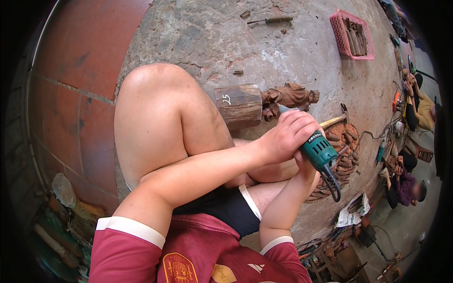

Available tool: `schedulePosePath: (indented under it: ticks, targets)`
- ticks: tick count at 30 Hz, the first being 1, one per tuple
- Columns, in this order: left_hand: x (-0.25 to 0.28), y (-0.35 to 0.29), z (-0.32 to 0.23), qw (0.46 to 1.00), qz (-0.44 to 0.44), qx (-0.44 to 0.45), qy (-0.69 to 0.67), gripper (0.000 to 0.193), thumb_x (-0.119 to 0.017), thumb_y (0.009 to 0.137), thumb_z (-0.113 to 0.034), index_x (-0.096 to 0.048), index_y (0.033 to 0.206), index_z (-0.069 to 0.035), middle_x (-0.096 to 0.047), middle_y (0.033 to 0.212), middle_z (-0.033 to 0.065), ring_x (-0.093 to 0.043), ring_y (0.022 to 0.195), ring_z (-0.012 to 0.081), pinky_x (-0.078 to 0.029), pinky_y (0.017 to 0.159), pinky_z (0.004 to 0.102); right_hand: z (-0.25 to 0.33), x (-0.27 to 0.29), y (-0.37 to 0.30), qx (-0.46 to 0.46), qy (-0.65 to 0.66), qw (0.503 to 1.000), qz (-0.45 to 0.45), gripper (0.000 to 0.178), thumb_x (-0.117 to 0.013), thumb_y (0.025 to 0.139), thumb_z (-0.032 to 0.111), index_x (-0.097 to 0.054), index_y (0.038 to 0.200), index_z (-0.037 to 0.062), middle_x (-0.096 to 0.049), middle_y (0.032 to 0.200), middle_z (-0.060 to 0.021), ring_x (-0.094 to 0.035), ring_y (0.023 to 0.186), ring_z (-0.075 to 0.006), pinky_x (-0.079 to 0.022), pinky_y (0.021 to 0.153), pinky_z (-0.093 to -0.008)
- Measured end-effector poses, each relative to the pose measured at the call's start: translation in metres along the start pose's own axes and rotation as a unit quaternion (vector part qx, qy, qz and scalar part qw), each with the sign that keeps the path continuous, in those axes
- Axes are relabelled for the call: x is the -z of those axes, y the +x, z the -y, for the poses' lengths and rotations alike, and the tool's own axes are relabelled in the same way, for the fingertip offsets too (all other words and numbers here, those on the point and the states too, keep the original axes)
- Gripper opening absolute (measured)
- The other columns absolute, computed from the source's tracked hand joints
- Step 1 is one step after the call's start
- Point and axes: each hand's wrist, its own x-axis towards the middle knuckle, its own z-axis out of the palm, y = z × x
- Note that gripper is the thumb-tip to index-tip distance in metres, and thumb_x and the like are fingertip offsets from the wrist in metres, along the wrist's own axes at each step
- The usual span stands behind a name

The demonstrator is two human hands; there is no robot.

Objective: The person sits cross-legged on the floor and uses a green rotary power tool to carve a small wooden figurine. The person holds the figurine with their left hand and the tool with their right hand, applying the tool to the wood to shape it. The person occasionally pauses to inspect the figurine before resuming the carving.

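Note:
A green electric die grinder [319, 147] with a black cord is gripped by my left hand [292, 131], whose fingers wrap over its front part. My right hand [303, 162] comes up from below against the same tool; most of its fingers are hidden. The grinder's grey nose points at a brown wood carving [291, 95] lying on its side on the floor, and my left hand covers the tip. The carving joins a thick uncarved wooden block [238, 106] with a white mark, close to my bent left leg.
A round heap of carving chisels [343, 141] lies to the right, with a yellow-handled hammer [333, 121] by it. One chisel [271, 20] lies far off, near a pink basket [340, 35] of tools. Other people [409, 184] sit at far right among cords. Red tiles [75, 99] lie left.

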Motion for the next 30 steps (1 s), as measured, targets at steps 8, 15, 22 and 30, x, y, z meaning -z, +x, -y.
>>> schedulePosePath:
  ticks: [8, 15, 22, 30]
  targets:
    - [0.0, -0.002, -0.002, 1.0, -0.003, 0.012, -0.014, 0.052, -0.069, 0.083, -0.015, -0.052, 0.132, -0.006, -0.062, 0.124, 0.0116, -0.061, 0.117, 0.0322, -0.043, 0.102, 0.0477, 0.003, 0.002, 0.0, -0.007, -0.046, 0.999, 0.016, 0.062, -0.082, 0.071, 0.025, -0.065, 0.122, -0.0051, -0.072, 0.118, -0.0176, -0.071, 0.109, -0.0282, -0.054, 0.098, -0.0378]
    - [-0.003, -0.005, -0.005, 1.0, -0.019, 0.014, -0.01, 0.046, -0.065, 0.084, -0.019, -0.055, 0.127, -0.007, -0.061, 0.12, 0.0104, -0.059, 0.117, 0.0299, -0.041, 0.104, 0.0465, 0.005, 0.008, 0.0, -0.011, -0.081, 0.996, 0.046, 0.062, -0.08, 0.068, 0.017, -0.064, 0.124, -0.0049, -0.072, 0.118, -0.0179, -0.071, 0.109, -0.0284, -0.054, 0.098, -0.0374]
    - [-0.003, -0.011, -0.004, 1.0, 0.001, 0.02, -0.012, 0.051, -0.065, 0.088, -0.023, -0.052, 0.134, -0.005, -0.062, 0.125, 0.0118, -0.061, 0.117, 0.0323, -0.042, 0.104, 0.0478, 0.011, 0.006, -0.003, -0.012, -0.045, 0.998, 0.036, 0.063, -0.081, 0.069, 0.018, -0.064, 0.124, -0.0061, -0.072, 0.119, -0.0186, -0.071, 0.11, -0.0291, -0.054, 0.098, -0.0382]
    - [-0.001, -0.007, -0.005, 1.0, -0.001, 0.018, -0.007, 0.05, -0.066, 0.087, -0.021, -0.052, 0.133, -0.005, -0.063, 0.125, 0.012, -0.061, 0.117, 0.0323, -0.043, 0.102, 0.047, 0.01, 0.007, -0.001, -0.015, -0.045, 0.998, 0.049, 0.063, -0.082, 0.071, 0.02, -0.063, 0.124, -0.0062, -0.072, 0.119, -0.0178, -0.07, 0.11, -0.0276, -0.053, 0.099, -0.0379]
